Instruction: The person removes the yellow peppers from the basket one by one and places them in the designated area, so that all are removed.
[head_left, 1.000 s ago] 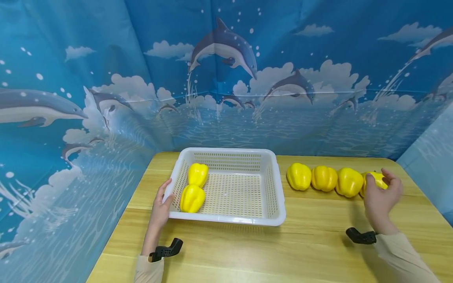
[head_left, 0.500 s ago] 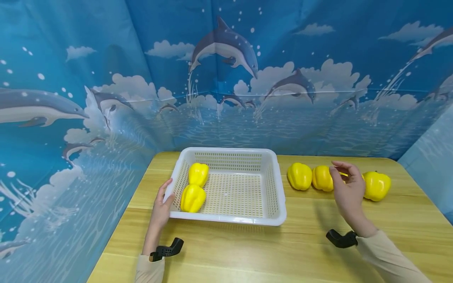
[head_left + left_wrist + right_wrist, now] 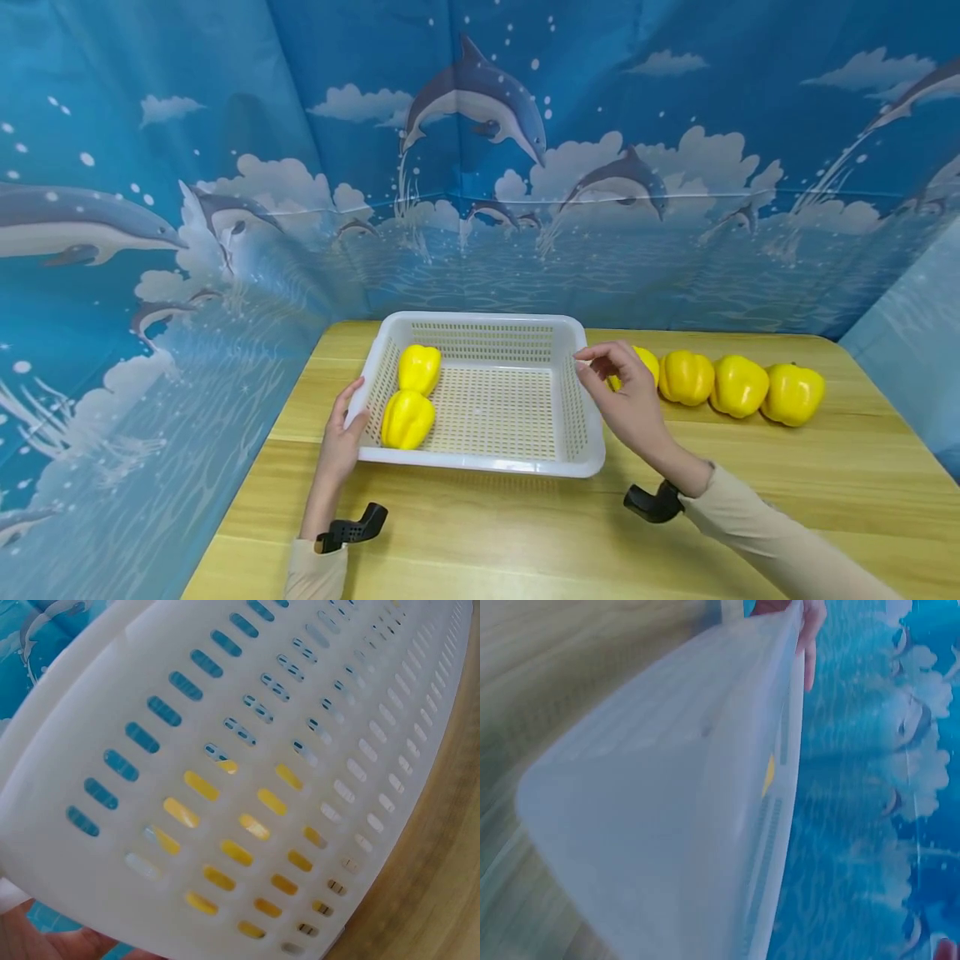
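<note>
A white slotted plastic basket (image 3: pixel 480 463) stands on the table. My left hand (image 3: pixel 341 442) grips its left rim, thumb on the inner side; some of that hand shows below the basket wall (image 3: pixel 75 757) in the left wrist view. Two yellow bell peppers lie inside along the left end, a front one (image 3: pixel 407 420) and a back one (image 3: pixel 418 370). Over the right rim hovers my right hand (image 3: pixel 626 400), fingers loosely bent, nothing held. It partly hides the nearest pepper (image 3: pixel 647 362) of a row outside the basket, which continues with three more peppers (image 3: pixel 686 377).
The wooden table (image 3: pixel 510 533) reaches back to a blue dolphin-print curtain (image 3: pixel 465 250). Black camera mounts sit on both wrists, one on the left (image 3: pixel 352 529) and one on the right (image 3: pixel 652 502).
My right hand has swept left from over the far-right pepper, past the row, to the basket's right rim. The row of peppers stays put, and my left hand keeps its grip.
</note>
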### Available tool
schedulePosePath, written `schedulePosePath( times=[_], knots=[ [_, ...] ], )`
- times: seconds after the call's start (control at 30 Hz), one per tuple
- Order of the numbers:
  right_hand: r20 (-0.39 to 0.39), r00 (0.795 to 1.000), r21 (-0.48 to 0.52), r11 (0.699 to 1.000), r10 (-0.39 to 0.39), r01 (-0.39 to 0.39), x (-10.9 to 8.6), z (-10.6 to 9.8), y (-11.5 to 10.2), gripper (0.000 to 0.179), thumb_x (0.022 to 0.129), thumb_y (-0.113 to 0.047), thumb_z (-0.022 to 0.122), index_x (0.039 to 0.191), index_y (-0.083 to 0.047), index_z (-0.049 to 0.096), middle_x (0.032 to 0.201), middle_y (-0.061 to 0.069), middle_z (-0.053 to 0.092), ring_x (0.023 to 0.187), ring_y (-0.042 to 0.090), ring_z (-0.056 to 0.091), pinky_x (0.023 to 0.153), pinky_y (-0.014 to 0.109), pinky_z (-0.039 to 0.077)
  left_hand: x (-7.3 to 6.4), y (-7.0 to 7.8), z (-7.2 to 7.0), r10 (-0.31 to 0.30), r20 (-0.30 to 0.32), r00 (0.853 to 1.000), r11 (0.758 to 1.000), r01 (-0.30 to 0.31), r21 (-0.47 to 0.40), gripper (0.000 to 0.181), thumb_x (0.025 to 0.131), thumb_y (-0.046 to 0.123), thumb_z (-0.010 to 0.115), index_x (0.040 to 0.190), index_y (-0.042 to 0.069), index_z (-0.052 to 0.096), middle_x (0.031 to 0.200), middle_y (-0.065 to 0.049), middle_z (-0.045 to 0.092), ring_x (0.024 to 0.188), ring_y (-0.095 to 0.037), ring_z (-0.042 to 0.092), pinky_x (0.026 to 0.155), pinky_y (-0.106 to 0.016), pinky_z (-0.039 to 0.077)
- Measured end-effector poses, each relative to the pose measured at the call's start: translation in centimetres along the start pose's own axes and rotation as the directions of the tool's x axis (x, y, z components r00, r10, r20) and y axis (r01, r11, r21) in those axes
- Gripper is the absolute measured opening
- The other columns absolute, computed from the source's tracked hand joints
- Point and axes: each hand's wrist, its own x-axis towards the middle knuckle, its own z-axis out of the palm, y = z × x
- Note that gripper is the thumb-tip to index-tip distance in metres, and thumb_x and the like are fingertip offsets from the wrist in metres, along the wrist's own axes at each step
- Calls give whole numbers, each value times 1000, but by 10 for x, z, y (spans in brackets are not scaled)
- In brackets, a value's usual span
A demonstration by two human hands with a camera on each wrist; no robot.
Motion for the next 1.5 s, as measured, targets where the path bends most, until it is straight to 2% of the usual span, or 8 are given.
schedulePosePath(
  times=[0.17,0.37,0.5,0.67,0.97,1.17,1.3,1.5],
  knots=[
    [165,986,15,1000,22,-25,3,30,12,13,89,-2,63,102,-6,64,98,7,57,81,18,53,69,28,44,1,1,-2,-10,15,1000,1000,10,-7,51,101,7,39,149,17,28,151,-17,26,130,-36,35,101,-53,30],
    [361,929,-26,997,80,-75,16,62,4,18,90,-18,65,106,-12,63,103,3,59,84,16,57,72,35,47,2,1,-4,-23,8,1000,1000,23,3,51,101,7,39,149,17,28,152,-15,24,132,-35,33,102,-52,29],
    [449,886,-70,993,115,-93,28,83,3,23,88,-22,67,108,-11,63,105,1,59,84,16,58,68,30,49,2,2,-5,-12,8,1000,1000,12,0,51,101,7,39,149,17,28,152,-15,24,132,-35,32,102,-52,29],
    [575,792,-141,979,204,-149,41,107,2,36,87,-29,68,115,-8,60,111,8,59,88,21,60,69,29,49,0,2,-6,-13,7,1000,1000,13,-6,51,101,6,38,150,16,27,152,-16,24,131,-35,33,102,-52,29],
    [743,589,-226,948,317,-226,53,141,10,65,85,-43,66,133,-3,47,127,18,52,106,26,55,80,37,47,3,2,-7,-29,19,999,999,29,-25,51,101,6,39,149,16,28,151,-17,25,130,-36,35,102,-52,29],
    [799,470,-260,919,376,-295,55,155,13,75,85,-48,64,139,-3,39,135,18,46,116,26,50,87,38,44,-5,22,-5,-37,23,999,999,37,-25,51,100,2,39,148,9,28,151,-19,24,131,-38,33,102,-53,29],
    [811,424,-284,906,402,-314,57,167,15,77,86,-50,63,140,-2,37,138,18,44,118,25,49,90,39,43,-2,13,-4,-25,17,1000,1000,25,-12,51,100,4,39,149,12,28,151,-17,24,129,-37,35,101,-54,30],
    [797,417,-339,895,437,-290,58,178,17,74,85,-50,64,136,1,44,127,14,53,104,20,54,85,37,46,2,-2,-2,-17,7,1000,1000,17,-6,50,100,6,40,147,19,31,149,-14,29,126,-34,39,99,-52,33]
  ],
)
